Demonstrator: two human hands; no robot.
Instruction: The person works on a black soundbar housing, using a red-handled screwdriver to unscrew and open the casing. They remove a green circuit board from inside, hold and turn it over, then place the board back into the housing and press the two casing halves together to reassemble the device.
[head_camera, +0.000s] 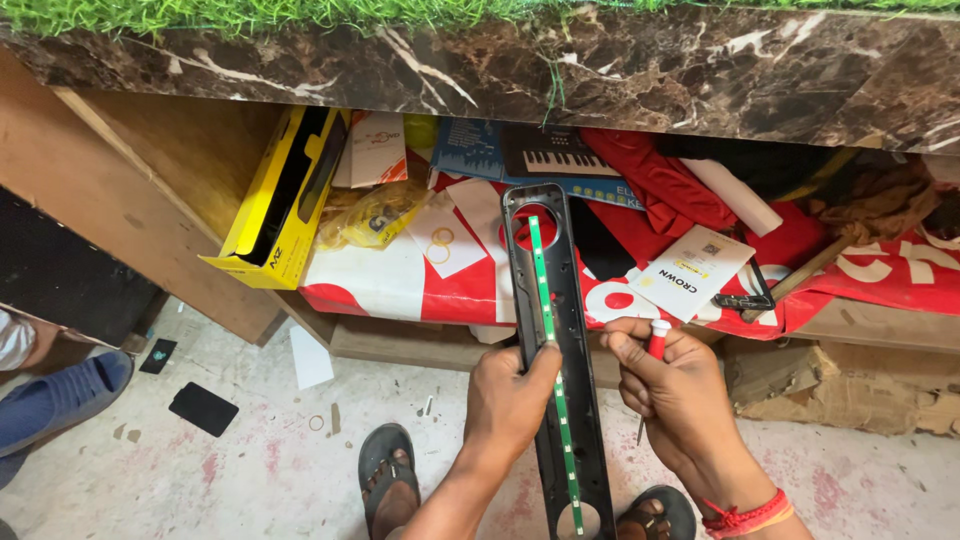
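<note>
My left hand (507, 398) grips a long black plastic frame (575, 400) held upright, thumb pressed on the thin green LED strip (541, 280) that runs down its middle. My right hand (672, 385) is closed around a small screwdriver (656, 338) with a red and white handle, its metal tip pointing down beside the frame's right edge. The right wrist wears a red thread band (745, 517). The frame's lower end leaves the bottom of the view between my sandalled feet (390, 470).
A dark marble counter edge (600, 70) overhangs a wooden shelf stuffed with a yellow box (285, 195), red and white cloth (400, 280), a toy keyboard box (545, 155), paper cards and a hammer (800, 275). Another person's blue-clad leg (60, 395) is at left. Small black pieces (203, 408) lie on the concrete floor.
</note>
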